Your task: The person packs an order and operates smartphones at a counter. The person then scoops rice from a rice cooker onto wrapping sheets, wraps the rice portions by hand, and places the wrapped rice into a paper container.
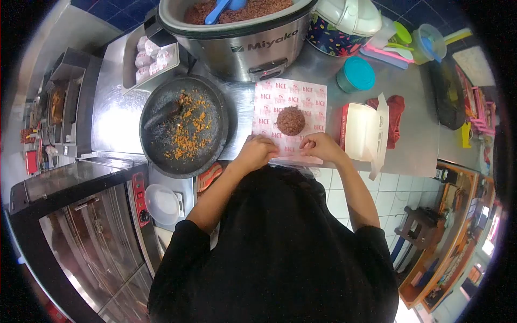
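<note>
A sheet of white wrapping paper [264,99] with pink print lies flat on the metal counter. On it sits a round mound of reddish-brown rice [291,120]. At the paper's near left corner is my left hand [258,152], its fingers curled closed on the edge. My right hand [322,147] pinches the near right side of the sheet, thumb against the fingers. Just beyond the paper stands a rice cooker [231,54] filled with the same rice, a blue scoop [217,12] resting in it.
Left of the paper is a stone mortar [218,142] with orange crumbs and a pestle [161,114]. A metal tray [129,62] of wrapped bundles stands behind it. To the right are an open paper box [360,132], a red cloth [396,121] and a teal-lidded tub [356,74].
</note>
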The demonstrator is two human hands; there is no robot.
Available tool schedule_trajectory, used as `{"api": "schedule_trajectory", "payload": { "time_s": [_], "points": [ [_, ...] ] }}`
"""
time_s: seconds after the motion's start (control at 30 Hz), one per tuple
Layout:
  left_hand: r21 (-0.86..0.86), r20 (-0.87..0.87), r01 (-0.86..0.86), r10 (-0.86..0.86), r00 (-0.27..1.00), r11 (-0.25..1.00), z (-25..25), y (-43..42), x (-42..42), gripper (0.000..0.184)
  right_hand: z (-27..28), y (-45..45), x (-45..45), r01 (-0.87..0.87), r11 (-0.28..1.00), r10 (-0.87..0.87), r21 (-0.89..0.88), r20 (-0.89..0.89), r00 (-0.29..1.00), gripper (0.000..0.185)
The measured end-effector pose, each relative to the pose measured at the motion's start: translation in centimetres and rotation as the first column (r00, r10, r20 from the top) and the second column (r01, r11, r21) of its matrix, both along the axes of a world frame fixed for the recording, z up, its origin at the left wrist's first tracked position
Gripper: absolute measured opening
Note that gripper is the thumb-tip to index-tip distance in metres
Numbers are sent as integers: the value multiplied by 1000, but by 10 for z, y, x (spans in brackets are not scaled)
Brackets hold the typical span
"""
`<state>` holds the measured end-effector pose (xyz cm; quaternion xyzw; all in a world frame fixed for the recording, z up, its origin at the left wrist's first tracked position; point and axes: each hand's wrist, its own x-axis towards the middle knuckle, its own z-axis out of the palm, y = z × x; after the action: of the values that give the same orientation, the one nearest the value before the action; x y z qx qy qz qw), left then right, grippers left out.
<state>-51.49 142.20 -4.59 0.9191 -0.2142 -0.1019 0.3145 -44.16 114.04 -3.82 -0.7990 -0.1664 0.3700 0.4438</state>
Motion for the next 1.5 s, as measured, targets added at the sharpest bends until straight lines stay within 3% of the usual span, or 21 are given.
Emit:
{"api": "schedule_trajectory", "payload": {
  "time_s": [0.27,0.3,0.33,0.47,0.57,0.67,0.73,0.77,0.8,0.83,0.87,0.9,0.93,1.0,1.07,1.13,1.2,1.27,1.3,1.37,1.5],
  "points": [
    [5,10,18,-18,1000,1000,-1,-9,7,15,16,4,-10,1,1000,-1,-18,20,1000,33],
    [-9,61,-54,55,997,998,4,-12,6,15,21,10,-21,-17,978,106,-206,433,895,34],
    [-25,113,-124,126,986,992,9,-14,6,14,24,13,-28,51,925,266,-376,739,619,35],
    [41,296,-145,127,947,989,31,-10,6,9,4,1,-36,165,891,201,-423,693,692,23],
    [291,323,-120,20,946,949,-2,13,-8,9,-3,-15,-51,154,914,167,-375,695,700,13],
    [179,338,-140,72,938,974,-3,24,-31,12,1,-21,-71,138,935,167,-327,748,642,9],
    [126,330,-154,105,938,980,-4,30,-34,13,14,-20,-75,138,985,-26,-101,709,705,10],
    [-36,247,-220,222,943,975,-4,33,-32,9,12,-17,-74,141,985,-27,-101,710,704,10],
    [-190,144,-293,322,936,937,-4,33,-31,10,8,-14,-73,335,940,-322,68,500,804,13],
    [-193,141,-292,321,937,937,-6,32,-29,10,3,-13,-72,542,823,-568,171,217,794,17],
    [-309,-212,-529,485,849,791,0,29,-21,18,-2,-13,-67,542,823,-567,168,216,795,17],
    [-315,-550,-748,530,645,584,2,27,-13,27,-8,-12,-55,619,777,-628,118,211,749,20],
    [-315,-551,-750,531,644,582,-2,24,-6,27,-15,-9,-45,688,723,-684,69,210,698,25],
    [-282,-279,-725,670,688,628,-21,17,8,38,-36,-2,-33,733,673,-726,95,276,630,30],
    [-238,-274,-780,730,625,579,-29,5,16,39,-49,2,-23,807,581,-802,105,244,545,35],
    [-175,-290,-839,787,544,516,-29,-2,21,42,-50,7,-18,800,590,-794,109,259,551,40],
    [-7,-396,-833,764,510,553,-21,-8,21,39,-50,9,-17,798,593,-790,106,269,551,46],
    [106,128,-841,831,541,531,-12,-30,17,49,-50,11,-15,788,611,-755,70,349,555,49],
    [106,132,-839,829,543,533,-2,-39,21,49,-48,14,-14,790,608,-758,74,348,551,49],
    [12,390,-524,478,787,852,14,-54,28,69,-43,18,-16,821,561,-810,108,275,518,51],
    [71,420,-361,300,857,930,13,-71,59,78,-33,13,-24,806,592,-749,7,374,547,46]
  ]
}}
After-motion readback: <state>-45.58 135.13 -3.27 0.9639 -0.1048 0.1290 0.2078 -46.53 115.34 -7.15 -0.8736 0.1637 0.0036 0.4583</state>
